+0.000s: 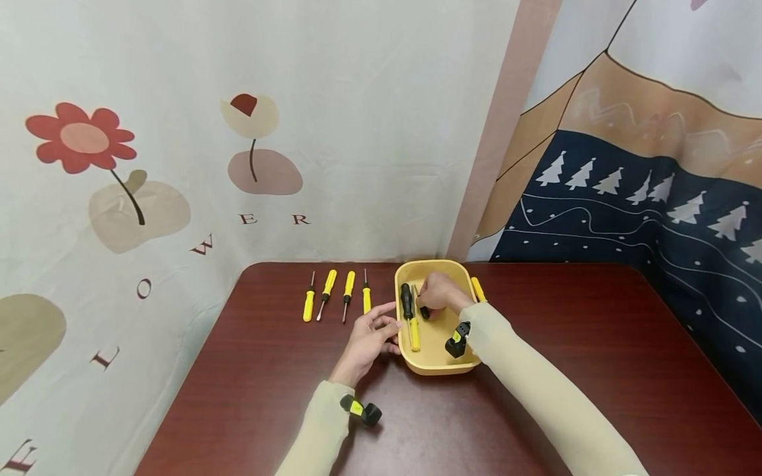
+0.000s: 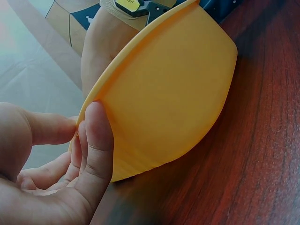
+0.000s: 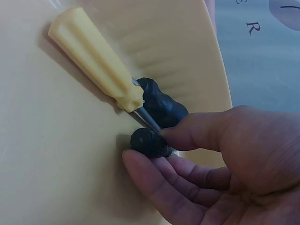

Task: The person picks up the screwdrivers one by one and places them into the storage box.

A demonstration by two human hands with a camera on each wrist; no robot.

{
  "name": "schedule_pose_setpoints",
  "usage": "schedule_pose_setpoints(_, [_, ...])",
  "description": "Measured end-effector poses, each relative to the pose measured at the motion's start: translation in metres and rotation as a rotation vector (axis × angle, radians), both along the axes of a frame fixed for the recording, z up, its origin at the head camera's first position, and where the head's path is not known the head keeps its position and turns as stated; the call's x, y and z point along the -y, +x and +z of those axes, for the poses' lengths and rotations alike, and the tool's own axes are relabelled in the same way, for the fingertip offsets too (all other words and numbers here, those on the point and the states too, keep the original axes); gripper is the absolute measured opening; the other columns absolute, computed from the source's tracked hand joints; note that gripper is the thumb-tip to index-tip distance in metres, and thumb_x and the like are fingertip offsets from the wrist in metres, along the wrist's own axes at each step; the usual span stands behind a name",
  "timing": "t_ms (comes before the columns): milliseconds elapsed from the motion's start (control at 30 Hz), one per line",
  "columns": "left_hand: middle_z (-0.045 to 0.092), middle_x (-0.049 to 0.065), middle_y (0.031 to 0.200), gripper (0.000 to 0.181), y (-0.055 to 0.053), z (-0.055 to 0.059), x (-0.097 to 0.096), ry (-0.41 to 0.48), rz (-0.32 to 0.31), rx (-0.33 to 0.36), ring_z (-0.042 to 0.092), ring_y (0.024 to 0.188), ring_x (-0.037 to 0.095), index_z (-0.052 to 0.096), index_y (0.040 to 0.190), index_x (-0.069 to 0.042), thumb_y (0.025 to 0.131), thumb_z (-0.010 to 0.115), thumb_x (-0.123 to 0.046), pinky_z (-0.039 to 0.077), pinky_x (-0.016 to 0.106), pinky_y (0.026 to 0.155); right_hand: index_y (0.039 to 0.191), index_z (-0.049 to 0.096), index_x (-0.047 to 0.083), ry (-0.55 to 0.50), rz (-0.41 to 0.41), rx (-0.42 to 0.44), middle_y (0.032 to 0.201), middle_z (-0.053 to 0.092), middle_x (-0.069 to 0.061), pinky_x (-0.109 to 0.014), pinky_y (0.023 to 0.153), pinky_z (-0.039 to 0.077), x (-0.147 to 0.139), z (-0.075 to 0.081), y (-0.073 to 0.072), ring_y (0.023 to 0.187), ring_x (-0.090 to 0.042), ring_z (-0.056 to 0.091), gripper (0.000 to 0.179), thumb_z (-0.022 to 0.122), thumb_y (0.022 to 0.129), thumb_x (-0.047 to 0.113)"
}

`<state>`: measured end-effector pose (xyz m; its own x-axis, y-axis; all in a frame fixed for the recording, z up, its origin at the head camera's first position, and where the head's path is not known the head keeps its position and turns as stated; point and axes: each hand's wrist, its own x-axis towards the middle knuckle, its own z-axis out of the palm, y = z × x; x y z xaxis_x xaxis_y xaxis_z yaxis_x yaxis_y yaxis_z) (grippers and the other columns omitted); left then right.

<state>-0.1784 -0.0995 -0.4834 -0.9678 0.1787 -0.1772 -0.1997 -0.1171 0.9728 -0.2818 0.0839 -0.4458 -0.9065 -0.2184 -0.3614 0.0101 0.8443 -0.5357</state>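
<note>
My left hand [image 1: 370, 340] pinches the left rim of a yellow plastic basin [image 1: 442, 367]; the left wrist view shows the thumb and fingers on either side of the basin's rim [image 2: 123, 52]. Down inside the basin, my right hand [image 1: 439, 292] grips a small screwdriver with a black handle [image 3: 149, 143], its shaft mostly hidden by the fingers. Beside that hand, along the basin's left side, lie a yellow-handled screwdriver [image 1: 415, 336] and a larger black-handled screwdriver [image 1: 407, 301], close together and pointing opposite ways.
Several yellow-handled screwdrivers lie in a row left of the basin, among them one at the far left [image 1: 308, 307] and one beside my left hand [image 1: 366, 297]. Another yellow handle [image 1: 478, 289] shows past the basin's right rim. Printed curtains [image 1: 369, 132] hang behind the dark red table [image 1: 256, 370].
</note>
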Motion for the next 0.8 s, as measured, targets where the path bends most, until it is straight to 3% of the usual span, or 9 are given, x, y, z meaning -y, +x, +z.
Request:
schedule_pose_setpoints(333, [0.06, 0.003, 0.093, 0.052, -0.0007, 0.0006, -0.0001, -0.004, 0.002, 0.002, 0.06, 0.068, 0.014, 0.049, 0.149, -0.003, 0.099, 0.064, -0.001, 0.059, 0.027, 0.056, 0.076, 0.072, 0.005, 0.003, -0.031, 0.024, 0.064, 0.066, -0.003, -0.024, 0.055, 0.058, 0.0043, -0.0017, -0.0018, 0.057, -0.014, 0.071, 0.019, 0.076, 0.092, 0.016])
schedule_pose_setpoints(600, [0.06, 0.003, 0.093, 0.053, -0.0008, -0.0004, -0.0001, -0.002, -0.001, 0.003, 0.06, 0.068, 0.014, 0.048, 0.15, -0.002, 0.099, 0.064, -0.002, 0.059, 0.027, 0.056, 0.088, 0.073, 0.005, -0.039, -0.044, 0.039, 0.077, 0.07, -0.007, -0.028, 0.062, 0.063, 0.0029, 0.0001, 0.0001, 0.062, -0.017, 0.073, 0.011, 0.077, 0.092, 0.015])
schedule_pose_setpoints(800, [0.06, 0.003, 0.094, 0.053, -0.0001, 0.0006, -0.0003, -0.003, -0.001, 0.004, 0.06, 0.068, 0.014, 0.048, 0.15, -0.003, 0.099, 0.063, -0.002, 0.059, 0.026, 0.056, 0.087, 0.072, 0.005, -0.062, -0.017, 0.04, 0.08, 0.07, -0.007, -0.029, 0.064, 0.064, 0.0004, 0.0017, 0.0015, 0.064, -0.017, 0.074, 0.011, 0.075, 0.092, 0.015])
